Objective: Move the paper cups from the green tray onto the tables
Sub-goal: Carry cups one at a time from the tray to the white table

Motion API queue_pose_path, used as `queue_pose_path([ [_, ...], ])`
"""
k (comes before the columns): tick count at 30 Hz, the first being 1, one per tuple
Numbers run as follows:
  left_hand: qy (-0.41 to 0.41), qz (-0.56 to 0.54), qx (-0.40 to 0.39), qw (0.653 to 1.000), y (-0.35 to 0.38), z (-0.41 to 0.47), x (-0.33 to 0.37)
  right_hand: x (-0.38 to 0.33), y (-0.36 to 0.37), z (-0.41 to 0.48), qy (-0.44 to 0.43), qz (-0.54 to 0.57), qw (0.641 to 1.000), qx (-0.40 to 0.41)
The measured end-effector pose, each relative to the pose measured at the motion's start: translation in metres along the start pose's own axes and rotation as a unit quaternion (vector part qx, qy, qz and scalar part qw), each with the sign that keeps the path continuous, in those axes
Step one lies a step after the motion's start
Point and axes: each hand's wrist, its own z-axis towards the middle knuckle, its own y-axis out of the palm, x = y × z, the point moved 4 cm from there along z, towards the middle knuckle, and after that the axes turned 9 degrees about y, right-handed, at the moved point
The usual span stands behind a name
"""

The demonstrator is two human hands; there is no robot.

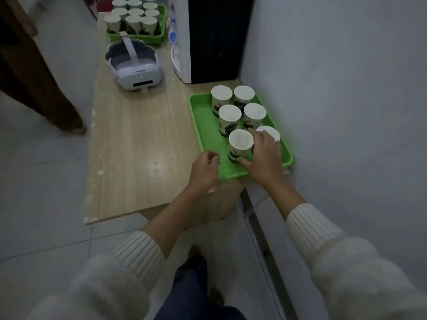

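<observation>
A green tray [208, 130] lies at the right end of a wooden table [138, 144], against the wall. Several white paper cups with dark prints stand upright in it in two columns. My right hand [263, 155] wraps around the nearest left cup [240, 144], thumb at its base and fingers behind it, and partly hides the nearest right cup [269, 132]. My left hand [204, 170] hovers over the tray's front left edge with its fingers curled and nothing in them.
A white VR headset [135, 68] rests further back on the table. Behind it stands a second green tray [136, 33] packed with several cups. A dark appliance [212, 40] stands behind the near tray. The wall runs along the right.
</observation>
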Motion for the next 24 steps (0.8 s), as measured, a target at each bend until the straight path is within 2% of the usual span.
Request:
queue_pose_path([
  [3, -0.084, -0.084, -0.003, 0.993, 0.012, 0.03, -0.009, -0.001, 0.011, 0.032, -0.022, -0.085, 0.995, -0.052],
  [7, -0.161, -0.135, -0.018, 0.977, 0.02, 0.066, -0.016, -0.001, 0.027, 0.061, -0.059, -0.154, 0.978, -0.124],
  [11, -0.208, -0.154, -0.064, 0.964, 0.031, 0.08, -0.016, -0.001, 0.03, 0.073, -0.059, -0.163, 0.976, -0.128],
  [14, -0.241, -0.175, -0.072, 0.952, 0.038, 0.087, -0.017, -0.002, 0.027, 0.077, -0.05, -0.144, 0.98, -0.126],
  [20, -0.314, -0.278, -0.071, 0.905, 0.044, 0.08, -0.018, -0.006, 0.009, 0.077, -0.049, -0.054, 0.99, -0.118],
  [22, -0.317, -0.319, -0.07, 0.89, 0.044, 0.073, -0.015, -0.007, 0.003, 0.073, -0.059, 0.002, 0.99, -0.129],
  [24, -0.308, -0.332, -0.064, 0.89, 0.043, 0.064, -0.008, -0.008, -0.003, 0.066, -0.053, 0.083, 0.983, -0.152],
])
